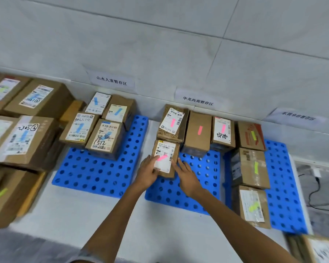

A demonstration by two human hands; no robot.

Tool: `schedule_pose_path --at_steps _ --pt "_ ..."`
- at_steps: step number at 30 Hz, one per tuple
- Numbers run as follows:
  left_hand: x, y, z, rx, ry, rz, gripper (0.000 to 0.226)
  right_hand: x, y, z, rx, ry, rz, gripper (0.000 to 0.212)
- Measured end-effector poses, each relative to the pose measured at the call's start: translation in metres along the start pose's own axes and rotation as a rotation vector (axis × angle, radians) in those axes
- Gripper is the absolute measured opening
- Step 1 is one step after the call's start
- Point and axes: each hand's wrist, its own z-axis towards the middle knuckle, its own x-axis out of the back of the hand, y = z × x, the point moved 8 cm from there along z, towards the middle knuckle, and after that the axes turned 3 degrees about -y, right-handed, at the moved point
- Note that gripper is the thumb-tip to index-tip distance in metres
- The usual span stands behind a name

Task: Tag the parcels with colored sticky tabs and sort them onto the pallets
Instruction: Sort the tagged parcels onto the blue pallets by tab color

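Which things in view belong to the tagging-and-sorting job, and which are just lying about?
Job: small brown cardboard parcel with pink tab, gripped by left hand, touched by right hand; blue perforated plastic pallets.
Lying about: black cable on floor.

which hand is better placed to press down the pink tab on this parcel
Left, probably: the left hand holds the parcel with a fingertip at the pink tab; the right hand only touches the parcel's right edge.
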Motion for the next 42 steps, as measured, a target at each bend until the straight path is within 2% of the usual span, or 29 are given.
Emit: schedule_pose_path --at_steps 3,8,13,16,20,24,28,31,34,37,39,42 --pt "0.018 0.014 -0.012 0.033 0.169 0.118 0.049 0.013 0.000 -0.011 0.022 0.094 -0.004 0.079" --pt "0.021 0.091 -0.051 -0.209 0.362 0.133 0.034 0.047 0.026 -0.057 0.158 0.312 0.173 0.047" --pt "-0.044 0.165 -0.089 -0.402 0.265 0.092 0.030 0.079 0.097 -0.138 0.153 0.449 0.350 0.035" --pt "-0.095 0.210 -0.108 -0.482 0.197 0.060 0.029 0.098 0.161 -0.204 0.094 0.608 0.386 0.030" --pt "-0.187 0.277 -0.137 -0.553 0.100 -0.049 0.028 0.087 0.294 -0.309 -0.231 0.695 0.493 0.025" --pt "-0.286 0.317 -0.157 -0.459 -0.042 -0.137 0.028 0.044 0.395 -0.384 -0.478 0.583 0.492 0.024" --pt "-0.374 0.320 -0.164 -0.231 -0.200 -0.141 0.030 -0.008 0.428 -0.412 -0.557 0.338 0.656 0.029" --pt "-0.428 0.329 -0.181 -0.039 -0.493 -0.090 0.052 -0.048 0.436 -0.413 -0.546 0.221 0.800 0.032" --pt "-0.461 0.329 -0.191 0.115 -0.720 -0.202 0.069 -0.063 0.445 -0.410 -0.584 0.276 0.877 0.036" --pt "-0.481 0.320 -0.179 0.114 -0.743 -0.228 0.070 -0.058 0.442 -0.410 -0.593 0.313 0.924 0.027" --pt "-0.477 0.324 -0.179 0.144 -0.694 -0.268 0.065 -0.051 0.433 -0.412 -0.544 0.351 0.916 0.035" --pt "-0.461 0.342 -0.182 0.066 -0.576 -0.309 0.054 -0.038 0.425 -0.423 -0.496 0.416 0.927 0.041"
